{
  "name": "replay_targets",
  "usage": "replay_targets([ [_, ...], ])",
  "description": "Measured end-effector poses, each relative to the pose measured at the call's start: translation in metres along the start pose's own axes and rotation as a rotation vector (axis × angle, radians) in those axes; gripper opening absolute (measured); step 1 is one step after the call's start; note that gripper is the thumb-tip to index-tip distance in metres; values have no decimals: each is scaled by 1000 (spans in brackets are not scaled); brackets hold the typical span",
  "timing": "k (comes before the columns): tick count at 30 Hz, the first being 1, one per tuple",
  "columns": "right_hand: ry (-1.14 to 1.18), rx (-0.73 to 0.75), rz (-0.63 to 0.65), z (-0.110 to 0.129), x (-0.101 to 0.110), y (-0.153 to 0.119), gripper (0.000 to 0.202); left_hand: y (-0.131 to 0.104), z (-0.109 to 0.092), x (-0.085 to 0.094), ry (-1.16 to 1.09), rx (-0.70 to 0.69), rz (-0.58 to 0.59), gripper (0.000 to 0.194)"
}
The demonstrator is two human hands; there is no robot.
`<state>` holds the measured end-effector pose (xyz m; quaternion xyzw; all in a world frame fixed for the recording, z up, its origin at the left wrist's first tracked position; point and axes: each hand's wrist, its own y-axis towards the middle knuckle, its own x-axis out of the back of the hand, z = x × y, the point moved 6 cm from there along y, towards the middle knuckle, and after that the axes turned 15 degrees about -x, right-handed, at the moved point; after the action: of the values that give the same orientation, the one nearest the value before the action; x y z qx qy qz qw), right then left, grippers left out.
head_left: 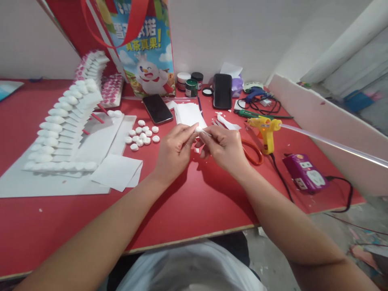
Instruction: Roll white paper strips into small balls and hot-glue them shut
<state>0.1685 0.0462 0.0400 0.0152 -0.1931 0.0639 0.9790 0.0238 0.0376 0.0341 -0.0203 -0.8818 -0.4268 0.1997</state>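
Near the table's middle, my left hand [175, 150] and my right hand [226, 146] meet with fingertips pinched together. Between them is a small white rounded piece [198, 130], most of it covered by fingers. A thin white strip seems to stick out of it by my right fingers; its material is unclear. Several similar white rounded pieces [146, 140] lie loose to the left of my left hand. Just behind the fingers sits a stack of white paper [188, 114]. Scissors with orange handles [257, 157] lie beside my right hand, their blades partly hidden.
At left, a curved white construction with rounded tips [51, 127] stands on a white board [18, 184]. A yellow glue gun [266, 135] with a long clear stick and a purple power box [306, 171] are at right. Behind are phones [157, 108], jars [191, 87] and a printed bag [148, 52].
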Motion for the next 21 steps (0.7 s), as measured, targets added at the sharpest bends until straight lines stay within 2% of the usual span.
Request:
replay_targets([
  [6,-11,6,62,2,0,0,40,4,8,4,-260,176,12,23],
  [9,190,-143,145,-3,-5,5,50,5,10,5,-262,188,21,23],
  [12,468,-380,309,-12,-14,10,58,6,11,7,-237,182,1,21],
  [16,671,-559,465,-18,-20,11,42,7,12,8,-232,178,21,17],
  [21,775,-604,465,-18,-19,9,24,6,13,8,-272,190,30,15],
])
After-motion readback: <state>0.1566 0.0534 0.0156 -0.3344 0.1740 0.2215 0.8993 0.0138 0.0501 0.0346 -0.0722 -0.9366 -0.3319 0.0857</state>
